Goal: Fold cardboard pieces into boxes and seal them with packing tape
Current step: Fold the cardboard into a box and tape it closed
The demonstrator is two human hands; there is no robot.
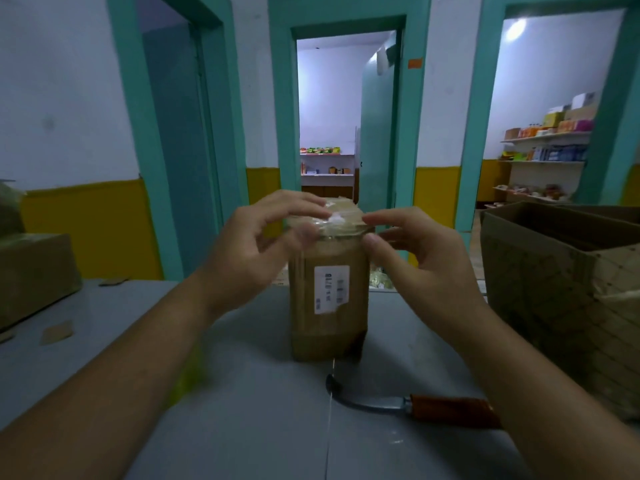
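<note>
Grey table (263, 427); L hand (249, 244), R hand (426, 258) pinch tape (341, 220) atop upright box (329, 306).

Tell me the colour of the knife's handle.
The knife handle is orange-brown, clearest in the head view.

1. My left forearm (121, 358) and right forearm (519, 375) are bare and reach forward from the lower corners, angling in toward each other.
2. My left hand (256, 244) is raised with the palm turned inward. Its thumb and forefinger pinch the left end of the clear tape (341, 221), and the other fingers curl loosely above.
3. My right hand (427, 258) mirrors it, thumb below and forefinger above, pinching the tape's right end.
4. Both hands sit level and near each other, their fingertips apart.
</note>
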